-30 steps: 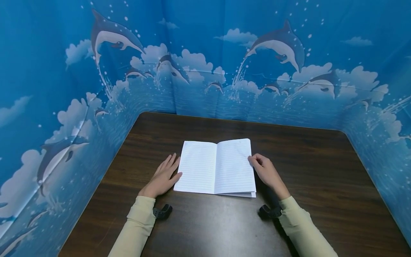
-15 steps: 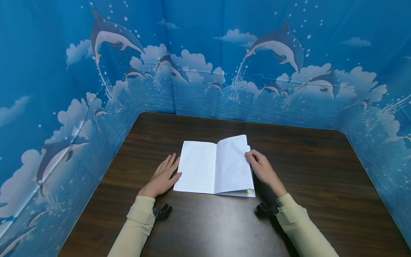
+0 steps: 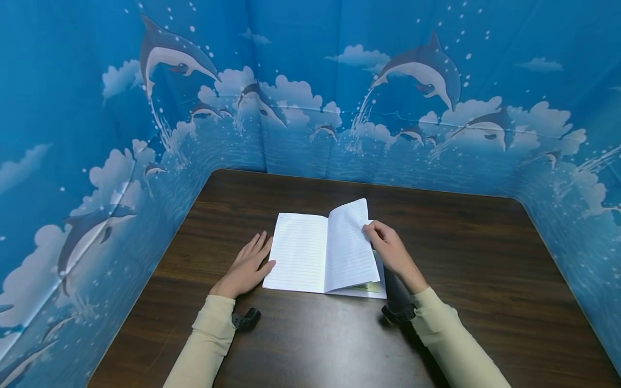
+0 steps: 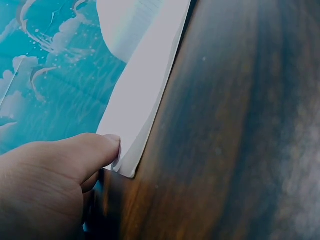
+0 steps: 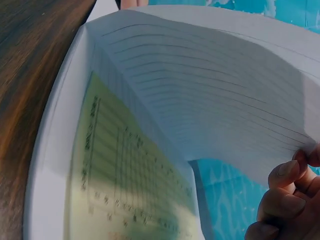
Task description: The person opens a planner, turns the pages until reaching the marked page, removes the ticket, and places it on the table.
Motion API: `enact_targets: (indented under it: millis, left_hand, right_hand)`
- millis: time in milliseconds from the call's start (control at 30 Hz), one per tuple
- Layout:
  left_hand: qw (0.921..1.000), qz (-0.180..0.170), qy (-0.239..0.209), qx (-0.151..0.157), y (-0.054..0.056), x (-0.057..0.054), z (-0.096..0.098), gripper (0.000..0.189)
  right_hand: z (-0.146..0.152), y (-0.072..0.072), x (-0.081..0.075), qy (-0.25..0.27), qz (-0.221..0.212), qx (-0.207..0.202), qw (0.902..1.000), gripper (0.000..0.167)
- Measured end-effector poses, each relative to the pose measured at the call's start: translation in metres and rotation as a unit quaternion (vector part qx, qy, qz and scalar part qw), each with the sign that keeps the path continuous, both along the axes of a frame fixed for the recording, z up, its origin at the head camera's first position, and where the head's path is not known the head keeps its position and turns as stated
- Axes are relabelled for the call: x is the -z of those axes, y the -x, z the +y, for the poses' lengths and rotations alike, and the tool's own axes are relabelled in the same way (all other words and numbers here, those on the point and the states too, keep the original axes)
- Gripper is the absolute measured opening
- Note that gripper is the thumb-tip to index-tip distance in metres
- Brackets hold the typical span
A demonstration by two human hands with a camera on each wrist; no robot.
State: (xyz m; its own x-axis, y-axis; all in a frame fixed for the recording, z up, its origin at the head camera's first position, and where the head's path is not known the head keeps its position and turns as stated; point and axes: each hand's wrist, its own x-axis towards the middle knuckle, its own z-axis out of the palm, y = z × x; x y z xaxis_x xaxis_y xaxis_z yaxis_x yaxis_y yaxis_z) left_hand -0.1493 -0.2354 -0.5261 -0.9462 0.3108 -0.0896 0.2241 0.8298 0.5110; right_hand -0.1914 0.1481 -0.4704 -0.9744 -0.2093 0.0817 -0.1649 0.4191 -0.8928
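A lined notebook lies spread out on the dark wooden table. My left hand rests flat at its left edge, fingers extended. In the left wrist view that hand's thumb touches the notebook's corner. My right hand pinches the outer edge of the right-hand page, which curves up off what lies beneath. Below this raised page, the right wrist view shows a yellow-green panel with printed lines and small text.
The brown table has rounded far corners. A blue curtain printed with dolphins and clouds stands along its back and sides. Black bands with camera mounts sit at both wrists.
My right hand has moved left and slightly away from me, lifting the page further. The yellow-green panel beneath has come into sight. The left hand stays in place.
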Motion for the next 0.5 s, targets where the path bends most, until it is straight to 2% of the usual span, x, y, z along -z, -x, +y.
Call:
enact_targets:
  millis: [500]
  left_hand:
    - [0.9999,-0.001,-0.017,0.001,-0.003,-0.005,0.002,0.071]
  right_hand:
    - [-0.023,0.002,-0.015,0.01,0.017,-0.038,0.9991,0.043]
